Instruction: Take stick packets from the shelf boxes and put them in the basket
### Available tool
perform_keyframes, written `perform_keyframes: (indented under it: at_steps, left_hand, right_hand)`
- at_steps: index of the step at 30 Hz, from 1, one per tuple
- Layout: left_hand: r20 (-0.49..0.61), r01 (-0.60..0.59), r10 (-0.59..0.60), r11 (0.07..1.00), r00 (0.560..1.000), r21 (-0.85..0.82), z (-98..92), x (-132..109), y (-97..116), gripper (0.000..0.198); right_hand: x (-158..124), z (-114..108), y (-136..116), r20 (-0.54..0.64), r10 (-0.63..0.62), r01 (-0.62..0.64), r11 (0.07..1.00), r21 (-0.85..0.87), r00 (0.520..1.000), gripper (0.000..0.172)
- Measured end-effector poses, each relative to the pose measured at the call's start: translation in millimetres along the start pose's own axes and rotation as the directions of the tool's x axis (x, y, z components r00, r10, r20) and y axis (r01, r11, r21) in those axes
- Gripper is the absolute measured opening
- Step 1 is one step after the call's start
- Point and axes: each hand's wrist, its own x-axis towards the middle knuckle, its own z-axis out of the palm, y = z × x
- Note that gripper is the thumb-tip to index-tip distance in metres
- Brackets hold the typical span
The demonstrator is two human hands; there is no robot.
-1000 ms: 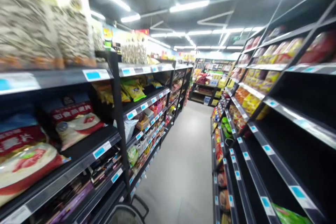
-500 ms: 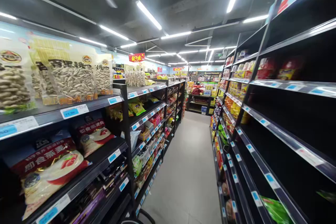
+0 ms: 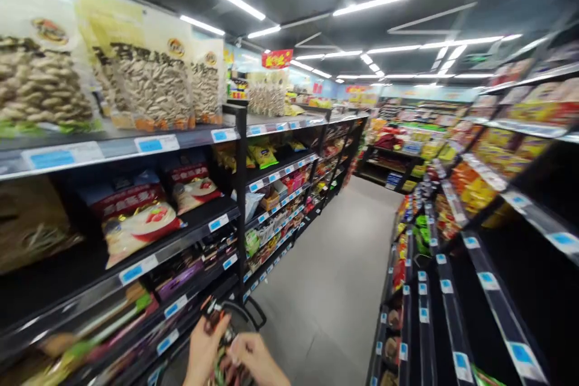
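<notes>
Low in the head view, my left hand is closed around a small dark packet with orange parts, which is blurred. Close beside it on the right, my right hand has its fingers curled in a pinch. What they hold, if anything, is too blurred to name. Both hands are over a dark round tub with a black loop handle. Several small colourful items show between and below the hands, partly hidden by them.
On the left shelf stand bags of nuts and seeds above red-and-white oatmeal bags. A grey aisle floor runs ahead to a display stand. Dark shelving with price tags lines the right side.
Both hands and the small packet have come into view at the bottom. The view has turned down and to the left, showing more of the left shelf and the tub.
</notes>
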Motion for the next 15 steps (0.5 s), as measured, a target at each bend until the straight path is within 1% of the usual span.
perform_keyframes:
  at_steps: [1, 2, 3, 5, 7, 10, 13, 15]
  left_hand:
    - [0.002, 0.042, -0.042, 0.998, 0.999, -0.040, 0.2, -5, 0, 0.065]
    - [0.003, 0.063, -0.063, 0.993, 0.998, -0.103, 2.9, -8, 2, 0.070]
    - [0.014, 0.063, -0.061, 0.984, 0.998, -0.166, 7.5, -8, 7, 0.070]
    - [0.016, 0.074, -0.073, 0.957, 0.997, -0.280, 19.6, -1, 18, 0.071]
    - [0.023, 0.072, -0.068, 0.938, 0.997, -0.339, 32.6, 8, 27, 0.073]
    - [0.000, 0.047, -0.050, 0.933, 0.999, -0.357, 51.6, 15, 29, 0.071]
    - [-0.074, 0.021, -0.050, 0.938, 0.996, -0.345, 69.4, 12, 21, 0.060]
    - [-0.098, 0.021, -0.059, 0.937, 0.993, -0.349, 78.3, 7, 16, 0.054]
  right_hand:
    - [5, -7, 0, 0.008, 0.015, -0.016, 1.000, 0.019, 1.000, 0.064]
    - [10, -13, -2, 0.000, 0.008, -0.008, 1.000, 0.028, 1.000, 0.066]
    - [14, -18, -4, -0.012, 0.004, -0.003, 0.999, 0.036, 1.000, 0.068]
    - [20, -30, -11, -0.048, 0.001, 0.001, 0.999, 0.040, 0.999, 0.072]
    - [23, -43, -18, -0.068, 0.006, -0.004, 1.000, 0.018, 0.998, 0.076]
    - [23, -64, -22, -0.078, -0.032, 0.028, 0.998, -0.053, 0.996, 0.077]
    - [19, -83, -18, -0.088, -0.070, 0.061, 0.993, -0.097, 0.994, 0.073]
    - [17, -93, -14, -0.094, -0.082, 0.071, 0.991, -0.117, 0.992, 0.071]
